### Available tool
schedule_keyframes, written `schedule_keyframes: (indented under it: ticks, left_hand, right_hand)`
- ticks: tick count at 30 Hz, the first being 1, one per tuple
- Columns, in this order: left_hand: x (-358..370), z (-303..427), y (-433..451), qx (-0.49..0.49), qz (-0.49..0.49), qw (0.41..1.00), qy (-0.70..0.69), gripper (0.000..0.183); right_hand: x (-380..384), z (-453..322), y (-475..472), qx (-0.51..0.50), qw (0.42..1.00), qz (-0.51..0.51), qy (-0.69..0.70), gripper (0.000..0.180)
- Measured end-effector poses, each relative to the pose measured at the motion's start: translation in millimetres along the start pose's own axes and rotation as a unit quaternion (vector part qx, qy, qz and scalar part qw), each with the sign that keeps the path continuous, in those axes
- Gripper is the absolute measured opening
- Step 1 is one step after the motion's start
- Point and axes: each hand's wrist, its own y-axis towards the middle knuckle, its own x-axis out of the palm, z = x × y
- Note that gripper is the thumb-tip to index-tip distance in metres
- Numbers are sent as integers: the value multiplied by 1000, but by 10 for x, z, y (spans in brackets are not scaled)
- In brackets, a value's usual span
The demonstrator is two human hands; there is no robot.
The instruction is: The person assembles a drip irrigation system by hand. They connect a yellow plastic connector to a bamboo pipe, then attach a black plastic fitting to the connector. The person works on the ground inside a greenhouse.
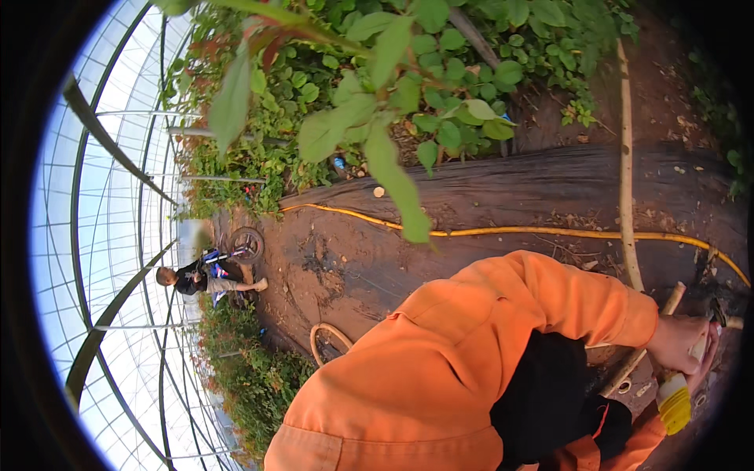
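At the right edge, my right hand reaches from an orange sleeve, its fingers bent around a small pale thing. Fingers of my left hand show close beside it; the rest is largely hidden, and its grip cannot be made out. A yellow and white thing, of unclear kind, lies along the left wrist. Just beyond the fingers are a small dark and red thing and the pale end of a wooden stick. Another cut stick passes beneath the right forearm.
Leafy bushes line the upper side, with blurred leaves near the camera. A yellow hose runs over soil and dark sheeting, under a long pole. Far left, another person is beside a motorbike under a tunnel frame.
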Motion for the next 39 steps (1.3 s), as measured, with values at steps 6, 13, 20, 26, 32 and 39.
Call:
schedule_keyframes:
  ticks: [6,13,20,26,32,39]
  left_hand:
    - [-240,44,-32,-13,-77,994,-72,53]
    - [-237,310,40,-100,-69,971,-207,37]
    - [-254,322,71,-118,-30,964,-237,51]
    - [-74,130,226,-130,-15,972,-196,52]
    - [139,70,317,-144,-35,972,-181,42]
    - [171,56,296,-14,-71,979,-193,41]
  right_hand:
    - [171,367,248,-49,992,32,-110,37]
    - [493,1005,412,-21,980,76,-185,41]
    - [1,-245,-216,59,996,47,-36,40]
    - [-246,-566,-651,-5,997,71,-1,37]
    - [-247,-678,-776,-59,996,72,3,30]
    - [-156,-536,-768,-35,995,91,-13,29]
